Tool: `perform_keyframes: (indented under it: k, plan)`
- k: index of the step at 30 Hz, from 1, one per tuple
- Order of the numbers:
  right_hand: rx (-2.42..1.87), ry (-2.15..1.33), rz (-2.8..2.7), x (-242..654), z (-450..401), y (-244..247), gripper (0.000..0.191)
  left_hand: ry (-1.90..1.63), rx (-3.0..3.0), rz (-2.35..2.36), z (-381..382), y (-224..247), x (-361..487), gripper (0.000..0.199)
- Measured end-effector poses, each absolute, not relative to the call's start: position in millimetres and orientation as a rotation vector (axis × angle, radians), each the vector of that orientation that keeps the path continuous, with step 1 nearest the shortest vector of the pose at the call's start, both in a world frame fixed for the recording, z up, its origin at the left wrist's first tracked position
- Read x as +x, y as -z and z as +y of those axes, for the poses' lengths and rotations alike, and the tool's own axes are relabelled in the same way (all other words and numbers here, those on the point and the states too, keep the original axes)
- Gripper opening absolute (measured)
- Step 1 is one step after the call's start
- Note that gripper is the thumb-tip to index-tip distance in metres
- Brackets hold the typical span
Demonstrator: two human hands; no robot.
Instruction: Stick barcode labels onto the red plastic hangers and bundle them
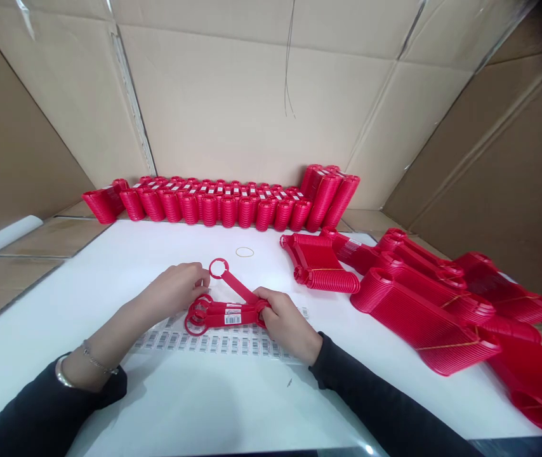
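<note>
My right hand (290,320) grips one end of several flat red plastic strips (242,315) with ring-shaped ends. White barcode stickers show on the strips in the fan. One red strip (237,285) slants up and away from the others, its ring (218,268) close to my left fingertips. My left hand (184,285) is closed, fingers curled together; what they pinch, if anything, is hidden. Under the strips lies a sheet of barcode labels (214,344), partly covered by them and by my hands.
A row of banded red strip bundles (209,209) lines the back of the white table (180,400). More red bundles (423,311) lie at the right. A rubber band (245,252) rests behind my hands. Cardboard walls (233,95) enclose the back and sides. A white roll (2,240) lies at left.
</note>
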State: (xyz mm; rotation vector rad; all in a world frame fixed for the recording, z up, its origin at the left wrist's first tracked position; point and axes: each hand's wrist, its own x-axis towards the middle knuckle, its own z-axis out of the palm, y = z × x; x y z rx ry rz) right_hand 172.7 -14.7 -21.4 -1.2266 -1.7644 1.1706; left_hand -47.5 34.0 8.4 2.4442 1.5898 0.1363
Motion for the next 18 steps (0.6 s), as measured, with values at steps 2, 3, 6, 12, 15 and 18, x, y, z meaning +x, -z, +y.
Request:
perform_keyframes:
  k: [2,3,6,12,15,18]
  plan:
    - [-1.239,-1.164,-1.771,173,-14,21,0.02,-0.158,2.419,1.55,34,-14,-50,0.018]
    - [-1.247,-1.16,-1.774,173,-14,22,0.02,-0.185,2.39,1.517,34,-18,-52,0.018]
    - [-1.254,-1.146,-1.781,172,-14,23,0.021,-0.351,2.211,1.399,31,-31,-52,0.021]
    - [-1.182,-1.127,-1.799,169,-16,22,0.024,-0.543,1.876,1.245,15,-36,-23,0.025]
    - [-1.176,-1.112,-1.805,167,-18,20,0.027,-0.542,1.811,1.28,11,-31,-12,0.024]
    - [-1.169,-1.094,-1.808,165,-18,18,0.026,-0.547,1.778,1.274,13,-28,-12,0.025]
